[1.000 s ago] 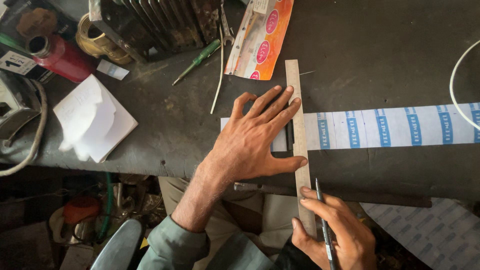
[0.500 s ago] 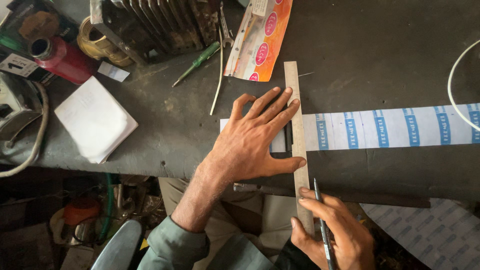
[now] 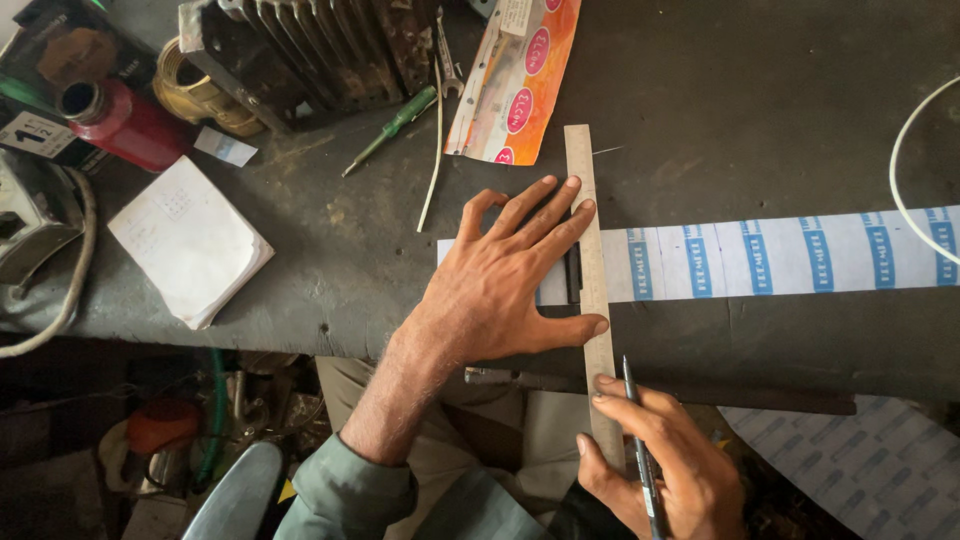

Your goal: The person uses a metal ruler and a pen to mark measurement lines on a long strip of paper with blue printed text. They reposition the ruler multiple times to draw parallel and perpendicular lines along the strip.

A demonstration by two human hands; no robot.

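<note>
1. Ruler (image 3: 592, 290) lies across the white strip (image 3: 780, 257) with blue marks, running from the far side of the bench (image 3: 760, 110) towards the person, its near end sticking out past the bench edge.
2. Left hand (image 3: 500, 290) is flat and spread, palm down, not gripping anything, just pinning stuff. Fingertips sit on the ruler's left edge up top, thumb reaches over and presses the ruler lower down, right where the bench ends.
3. Under that palm is the left end of the strip, plus a small dark bit just left of the ruler that I can't make out.
4. Right hand (image 3: 660, 470) is closed round a pen (image 3: 640, 440), tip pointing up towards the bench, right beside the ruler's right edge near its lower end. Index fingertip touches the ruler there. Can't tell if the tip is actually on anything.
5. Strip runs off to the right, flat on the bench, all the way to the frame edge.
6. Other junk: white paper pad (image 3: 190, 240) on the left, red can (image 3: 115, 120) behind it, green screwdriver (image 3: 390, 128) and an orange packet (image 3: 515, 80) further back, white wire (image 3: 905, 150) curling in on the right.
</note>
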